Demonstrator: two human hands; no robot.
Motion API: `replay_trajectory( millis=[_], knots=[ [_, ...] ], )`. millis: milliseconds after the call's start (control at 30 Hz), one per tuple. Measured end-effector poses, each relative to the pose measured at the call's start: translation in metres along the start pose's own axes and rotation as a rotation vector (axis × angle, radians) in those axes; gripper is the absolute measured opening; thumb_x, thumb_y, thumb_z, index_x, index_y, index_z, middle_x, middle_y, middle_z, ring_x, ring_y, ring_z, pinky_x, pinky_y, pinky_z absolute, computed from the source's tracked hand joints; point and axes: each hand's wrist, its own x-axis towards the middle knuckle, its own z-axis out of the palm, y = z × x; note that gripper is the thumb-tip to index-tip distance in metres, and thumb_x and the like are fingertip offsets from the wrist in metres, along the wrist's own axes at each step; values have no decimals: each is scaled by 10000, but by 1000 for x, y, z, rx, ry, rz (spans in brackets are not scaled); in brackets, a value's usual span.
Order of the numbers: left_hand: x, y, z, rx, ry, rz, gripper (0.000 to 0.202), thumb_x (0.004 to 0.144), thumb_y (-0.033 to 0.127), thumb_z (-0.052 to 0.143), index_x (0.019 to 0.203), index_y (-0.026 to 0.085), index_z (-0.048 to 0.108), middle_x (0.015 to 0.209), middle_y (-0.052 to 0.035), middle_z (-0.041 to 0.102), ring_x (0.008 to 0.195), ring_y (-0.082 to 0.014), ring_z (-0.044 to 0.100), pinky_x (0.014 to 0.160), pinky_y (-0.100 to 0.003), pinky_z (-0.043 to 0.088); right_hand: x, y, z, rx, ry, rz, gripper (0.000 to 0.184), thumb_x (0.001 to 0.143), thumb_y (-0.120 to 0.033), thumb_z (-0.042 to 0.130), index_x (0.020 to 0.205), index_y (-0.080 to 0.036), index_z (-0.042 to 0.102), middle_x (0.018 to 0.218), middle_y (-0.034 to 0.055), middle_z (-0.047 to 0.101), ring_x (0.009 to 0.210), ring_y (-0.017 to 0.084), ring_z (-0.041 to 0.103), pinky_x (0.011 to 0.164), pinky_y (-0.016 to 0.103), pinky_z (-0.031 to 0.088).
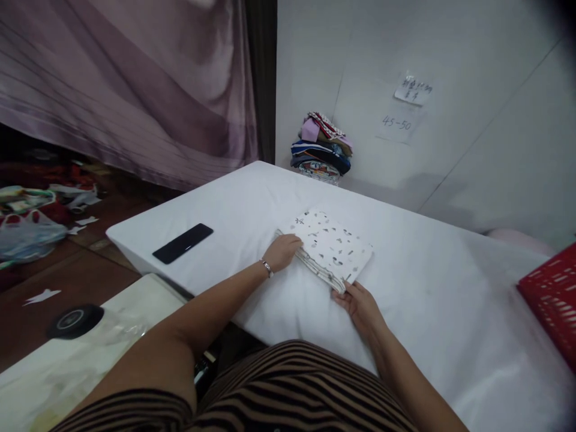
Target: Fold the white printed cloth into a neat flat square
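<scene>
A folded white cloth with small dark prints (333,245) lies flat on the white-covered table (441,300). My left hand (282,251) rests at the cloth's near left edge, fingers curled onto the fold. My right hand (357,300) grips the cloth's near corner, thumb on top and fingers tucked under the layers. A bracelet circles my left wrist.
A black phone (182,242) lies on the table's left side. A pile of folded colourful clothes (321,149) stands at the far edge by the wall. A red basket (551,297) is at the right edge. A white surface with a black round object (74,320) sits lower left.
</scene>
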Motion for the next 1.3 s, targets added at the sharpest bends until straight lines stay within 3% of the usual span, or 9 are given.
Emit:
replay_trajectory(
  millis=[167,367,500,700,1067,1300],
  knots=[
    [11,-19,-2,48,-31,22,258,846,118,427,992,180,631,1043,-72,649,1000,-184,551,849,-356,431,-2,-3,3,-9,18,5,294,686,-275,743,909,-144,603,828,55,696,678,154,670,622,248,575],
    [21,-20,-2,95,-160,140,243,848,114,431,954,178,641,1008,-63,658,956,-171,564,802,-318,423,-1,-3,3,-24,16,6,275,683,-250,740,905,-157,607,854,59,699,684,159,672,604,252,579],
    [24,-24,-3,119,-200,150,232,846,117,436,926,184,643,977,-57,663,927,-167,575,788,-313,410,0,-2,1,-33,8,-2,282,687,-260,737,913,-155,605,838,57,698,691,162,674,610,251,578],
    [18,-28,-4,188,-105,119,216,837,114,445,934,175,628,961,-64,653,913,-172,561,791,-317,392,-1,-2,1,-61,13,-5,306,680,-266,742,924,-145,602,835,62,697,698,161,675,601,236,571],
    [5,-29,5,187,-49,126,216,826,95,446,934,174,615,970,-67,643,905,-176,551,796,-331,398,-4,-5,4,-45,11,1,271,684,-272,740,885,-155,602,850,55,699,693,157,676,611,238,573],
    [7,-23,3,151,-79,119,198,817,92,453,910,180,604,963,-63,629,926,-179,535,811,-332,388,-2,-4,3,-44,26,4,278,675,-272,745,886,-162,601,865,56,699,692,163,678,608,255,580]
  ],
)
